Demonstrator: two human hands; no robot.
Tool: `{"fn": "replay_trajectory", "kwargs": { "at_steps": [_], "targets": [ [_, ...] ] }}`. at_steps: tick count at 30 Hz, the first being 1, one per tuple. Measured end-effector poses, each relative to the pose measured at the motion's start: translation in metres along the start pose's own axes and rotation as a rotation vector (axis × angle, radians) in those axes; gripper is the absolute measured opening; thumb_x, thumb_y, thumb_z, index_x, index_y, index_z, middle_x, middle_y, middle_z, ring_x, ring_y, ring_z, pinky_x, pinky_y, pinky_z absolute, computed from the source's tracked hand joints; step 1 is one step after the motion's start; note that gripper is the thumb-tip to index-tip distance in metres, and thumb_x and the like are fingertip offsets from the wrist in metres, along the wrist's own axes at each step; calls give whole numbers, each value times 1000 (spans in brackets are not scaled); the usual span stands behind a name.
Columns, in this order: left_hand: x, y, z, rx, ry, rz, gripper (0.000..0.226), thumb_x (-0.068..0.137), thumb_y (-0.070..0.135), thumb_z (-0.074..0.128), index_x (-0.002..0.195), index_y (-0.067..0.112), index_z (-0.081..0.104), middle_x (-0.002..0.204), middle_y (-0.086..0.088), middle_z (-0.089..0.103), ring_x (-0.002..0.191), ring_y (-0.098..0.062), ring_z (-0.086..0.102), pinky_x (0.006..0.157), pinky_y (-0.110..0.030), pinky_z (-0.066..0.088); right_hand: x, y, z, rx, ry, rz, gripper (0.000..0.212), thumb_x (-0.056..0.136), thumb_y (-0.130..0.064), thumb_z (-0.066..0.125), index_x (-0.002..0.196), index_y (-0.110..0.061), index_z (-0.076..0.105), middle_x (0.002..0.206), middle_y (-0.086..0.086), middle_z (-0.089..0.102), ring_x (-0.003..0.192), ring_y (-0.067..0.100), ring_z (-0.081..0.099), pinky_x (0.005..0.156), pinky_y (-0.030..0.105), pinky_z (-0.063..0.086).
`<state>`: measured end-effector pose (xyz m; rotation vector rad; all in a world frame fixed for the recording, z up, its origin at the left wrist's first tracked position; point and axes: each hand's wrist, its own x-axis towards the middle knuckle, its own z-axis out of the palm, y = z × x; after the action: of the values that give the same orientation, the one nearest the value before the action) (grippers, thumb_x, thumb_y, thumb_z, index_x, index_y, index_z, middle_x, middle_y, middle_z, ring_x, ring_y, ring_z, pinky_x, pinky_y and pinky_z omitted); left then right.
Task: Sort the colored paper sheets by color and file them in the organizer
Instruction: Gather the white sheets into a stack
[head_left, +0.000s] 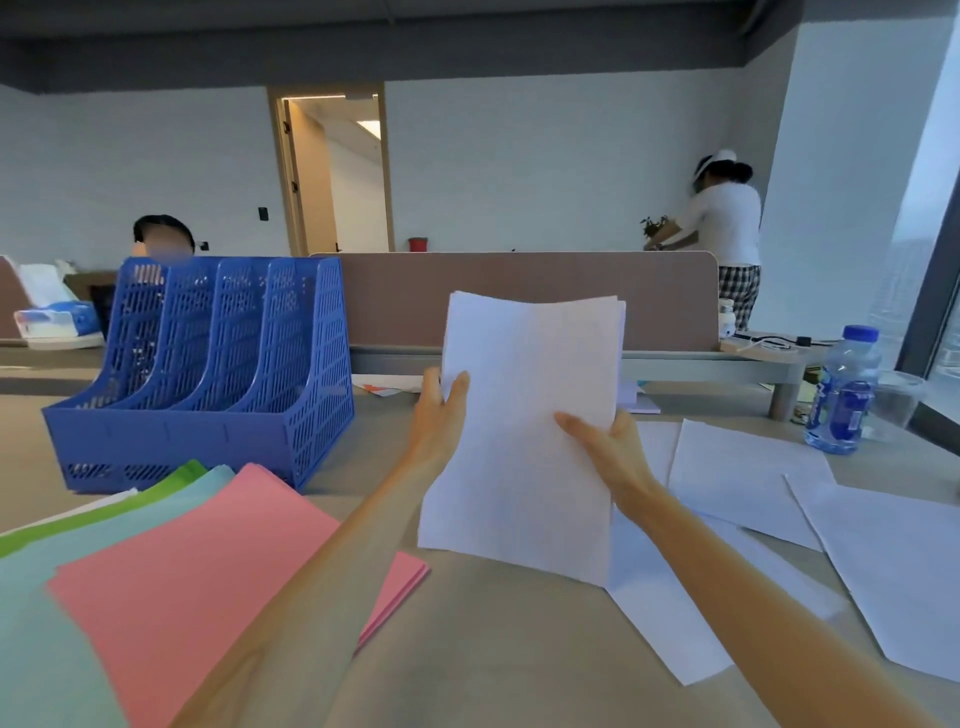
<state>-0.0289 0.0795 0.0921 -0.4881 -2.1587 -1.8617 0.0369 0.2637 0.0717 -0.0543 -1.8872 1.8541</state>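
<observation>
The person is holding a stack of white sheets (524, 415) upright above the desk (493, 649), well apart from the blue organizer (208, 374), which is standing to the left with its 4 slots showing no paper above their walls. The left hand (439, 410) is pinching the stack's left edge, thumb lying on the front face and the fingers hiding behind; the right hand (608, 447) is gripping the right edge lower down in the same way. The sheets at the top are fanning slightly out of line, so the person is probably squaring them before filing. A pink stack (208, 571) is lying at the lower left over pale green sheets (52, 597), with bright green sheets (104, 514) peeking out behind. More loose white sheets (743, 483) are lying scattered on the desk to the right, so the white pile is likely not complete. The risks are looking plain: with only the edges pinched, the uneven sheets may be slipping and spilling onto the sorted piles; a ragged bottom edge may be catching on a slot divider; and the left forearm, crossing just above the pink stack, may be dragging it askew. A water bottle (844, 400) is standing near the loose sheets, and a careless reach there may be tipping it.
</observation>
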Motion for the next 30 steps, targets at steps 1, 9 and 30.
{"fn": "replay_trajectory", "kwargs": {
  "at_steps": [1,9,30],
  "targets": [
    [-5,-9,1,38,-49,-50,22,100,29,40,117,15,45,99,3,54,89,-15,50,68,-20,39,-4,7,0,-47,-34,34,15,87,-11,67,102,-13,68,82,-7,73,71,10,71,59,22,55],
    [-14,-7,4,-24,82,-78,15,99,22,37,109,10,39,80,5,44,65,-8,41,58,-21,34,-3,-6,-3,-70,-6,16,11,86,-10,66,92,-20,64,90,2,71,78,18,69,68,31,57],
    [-179,0,-303,-117,489,-335,17,99,23,50,109,14,62,97,-3,69,76,-15,68,65,-28,55,-100,-39,280,-195,-653,24,24,80,-6,54,100,-8,67,87,6,68,70,17,63,60,23,51]
  ]
}}
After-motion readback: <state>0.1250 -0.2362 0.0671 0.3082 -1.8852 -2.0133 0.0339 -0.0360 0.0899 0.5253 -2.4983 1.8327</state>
